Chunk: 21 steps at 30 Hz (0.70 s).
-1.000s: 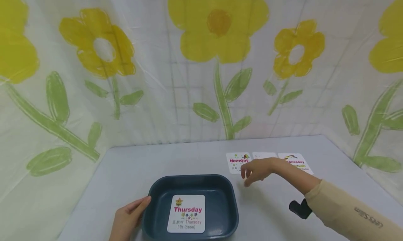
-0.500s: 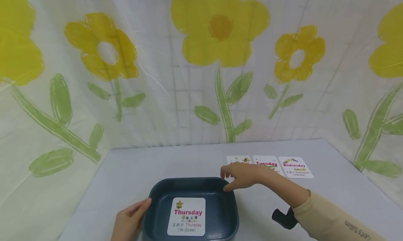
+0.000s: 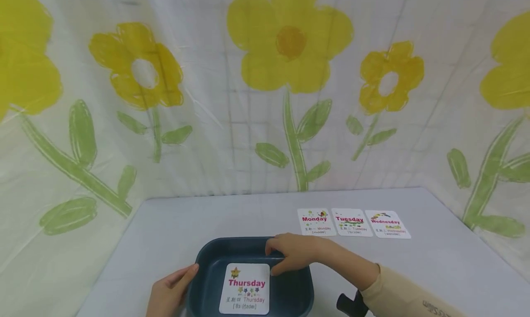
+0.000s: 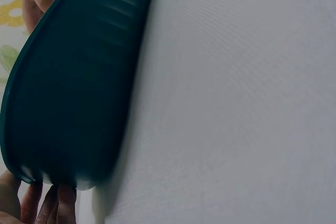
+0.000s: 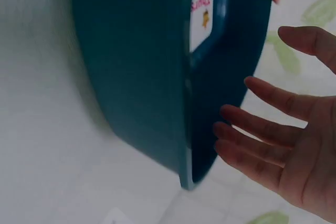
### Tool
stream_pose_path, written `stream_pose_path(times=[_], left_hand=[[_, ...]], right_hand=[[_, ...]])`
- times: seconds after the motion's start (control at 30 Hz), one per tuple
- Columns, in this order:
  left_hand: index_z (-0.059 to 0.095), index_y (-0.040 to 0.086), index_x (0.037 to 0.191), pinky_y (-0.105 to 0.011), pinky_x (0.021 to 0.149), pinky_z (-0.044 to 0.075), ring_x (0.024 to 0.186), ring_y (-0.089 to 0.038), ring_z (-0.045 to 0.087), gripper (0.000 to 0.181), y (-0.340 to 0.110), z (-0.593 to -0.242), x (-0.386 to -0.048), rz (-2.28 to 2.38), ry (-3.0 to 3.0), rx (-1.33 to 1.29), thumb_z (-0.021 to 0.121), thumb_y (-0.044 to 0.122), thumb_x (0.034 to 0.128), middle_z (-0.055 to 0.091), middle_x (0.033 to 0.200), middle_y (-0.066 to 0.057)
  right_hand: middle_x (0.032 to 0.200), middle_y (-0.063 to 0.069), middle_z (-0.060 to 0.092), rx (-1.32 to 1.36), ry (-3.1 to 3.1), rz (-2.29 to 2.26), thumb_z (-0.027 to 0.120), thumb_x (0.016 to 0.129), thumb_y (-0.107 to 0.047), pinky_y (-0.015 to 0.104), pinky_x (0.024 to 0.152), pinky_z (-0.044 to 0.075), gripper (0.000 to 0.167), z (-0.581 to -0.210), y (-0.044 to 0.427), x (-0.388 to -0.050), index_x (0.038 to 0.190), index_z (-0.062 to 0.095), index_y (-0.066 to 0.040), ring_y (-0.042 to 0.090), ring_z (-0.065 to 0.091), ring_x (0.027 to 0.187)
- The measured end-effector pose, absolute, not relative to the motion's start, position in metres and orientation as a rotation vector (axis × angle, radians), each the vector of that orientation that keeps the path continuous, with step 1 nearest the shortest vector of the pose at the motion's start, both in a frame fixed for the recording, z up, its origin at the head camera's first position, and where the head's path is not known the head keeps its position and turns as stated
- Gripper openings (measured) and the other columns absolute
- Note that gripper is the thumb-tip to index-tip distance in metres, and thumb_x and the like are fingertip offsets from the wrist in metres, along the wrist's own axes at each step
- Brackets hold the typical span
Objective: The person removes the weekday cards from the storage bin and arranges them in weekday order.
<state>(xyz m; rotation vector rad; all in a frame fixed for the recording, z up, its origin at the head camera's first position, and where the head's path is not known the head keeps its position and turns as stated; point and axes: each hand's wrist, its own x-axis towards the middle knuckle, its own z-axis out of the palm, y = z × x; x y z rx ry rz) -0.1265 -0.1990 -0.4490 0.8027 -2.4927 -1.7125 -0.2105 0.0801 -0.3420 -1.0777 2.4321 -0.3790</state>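
Observation:
A dark blue-green plastic basin sits on the table, with a white "Thursday" card lying flat in it. At the basin's left side, my left hand holds the rim, thumb at the edge; in the left wrist view its fingertips touch the outer wall. My right hand hovers over the basin's far right part, to the right of the card. Seen in the right wrist view, the right hand has its fingers spread and nothing between them.
Monday, Tuesday and Wednesday cards lie in a row at the back right of the white table. A black device is by the right forearm. Behind hangs a flower-printed curtain.
My right hand has moved left from beside the Monday card to above the basin, uncovering the three cards. The left hand stays at the rim. The view has tilted slightly up.

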Motion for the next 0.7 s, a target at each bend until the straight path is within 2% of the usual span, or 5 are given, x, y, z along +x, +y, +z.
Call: stream_pose_path(times=[0.17, 0.4, 0.57, 0.7], left_hand=[[0.062, -0.004, 0.114, -0.043, 0.075, 0.054, 0.102, -0.037, 0.061, 0.084, -0.198, -0.448, -0.126, -1.712, -2.498, 0.8, 0.064, 0.068, 0.0693, 0.06, 0.115, -0.025], [0.063, -0.003, 0.113, -0.039, 0.071, 0.054, 0.094, -0.031, 0.063, 0.084, -0.199, -0.45, -0.126, -1.704, -2.502, 0.807, 0.064, 0.068, 0.0688, 0.061, 0.114, -0.024], [0.062, -0.003, 0.114, -0.042, 0.075, 0.054, 0.104, -0.038, 0.059, 0.085, -0.2, -0.452, -0.127, -1.706, -2.511, 0.798, 0.062, 0.069, 0.0698, 0.059, 0.117, -0.024], [0.062, -0.003, 0.115, -0.04, 0.072, 0.054, 0.1, -0.035, 0.06, 0.086, -0.2, -0.451, -0.127, -1.707, -2.513, 0.806, 0.061, 0.07, 0.0694, 0.059, 0.117, -0.024]], right_hand=[[0.108, 0.0, 0.057, -1.076, 2.478, -0.341, 0.067, 0.082, -0.035, 0.024, 0.076, 0.048, 0.043, -0.356, 0.068, -0.202, 0.117, 0.057, -0.014, 0.008, 0.052, 0.091], [0.111, -0.002, 0.054, -1.033, 2.628, -0.206, 0.072, 0.076, -0.041, 0.027, 0.074, 0.05, 0.046, -0.385, 0.052, -0.188, 0.115, 0.058, -0.021, 0.011, 0.048, 0.092], [0.124, -0.001, 0.05, -1.061, 2.635, -0.216, 0.072, 0.076, -0.043, 0.035, 0.083, 0.05, 0.049, -0.398, 0.045, -0.181, 0.118, 0.058, -0.023, 0.015, 0.047, 0.109], [0.132, 0.001, 0.046, -1.114, 2.631, -0.232, 0.071, 0.075, -0.048, 0.04, 0.087, 0.05, 0.055, -0.404, 0.04, -0.177, 0.122, 0.055, -0.025, 0.019, 0.044, 0.117]])
